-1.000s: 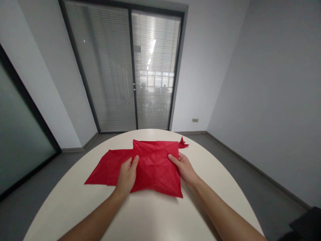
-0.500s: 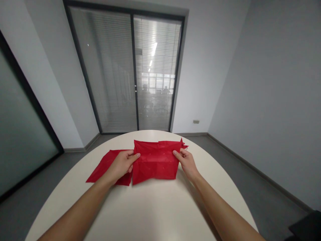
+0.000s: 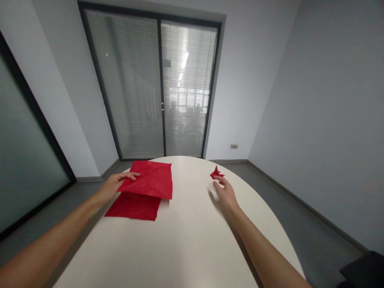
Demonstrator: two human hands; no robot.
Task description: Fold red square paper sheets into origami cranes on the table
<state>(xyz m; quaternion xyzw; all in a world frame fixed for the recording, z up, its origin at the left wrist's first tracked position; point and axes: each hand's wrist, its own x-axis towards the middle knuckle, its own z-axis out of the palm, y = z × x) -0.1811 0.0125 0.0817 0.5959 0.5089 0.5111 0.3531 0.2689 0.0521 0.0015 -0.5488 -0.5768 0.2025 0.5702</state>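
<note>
A creased red paper sheet point(image 3: 153, 178) is in my left hand point(image 3: 115, 184), gripped at its left edge. The fingers lie over the sheet and the thumb is hidden. Partly beneath it, another red sheet point(image 3: 135, 206) lies flat on the table. On the right, a small pointed red folded paper figure point(image 3: 216, 173) rests near the table's far edge. My right hand point(image 3: 225, 192) is just in front of that figure, thumb and fingers apart with nothing between them; I cannot tell whether the fingertips touch it.
A round white table point(image 3: 186, 248) fills the area in front of me. Beyond it is a glass partition with blinds point(image 3: 186, 120), between pale walls. A dark object point(image 3: 364, 270), cut off by the frame, is at the lower right.
My right hand has let go of the raised red sheet. My left hand has carried that sheet left, over the other one. The pointed figure now shows fully apart from it.
</note>
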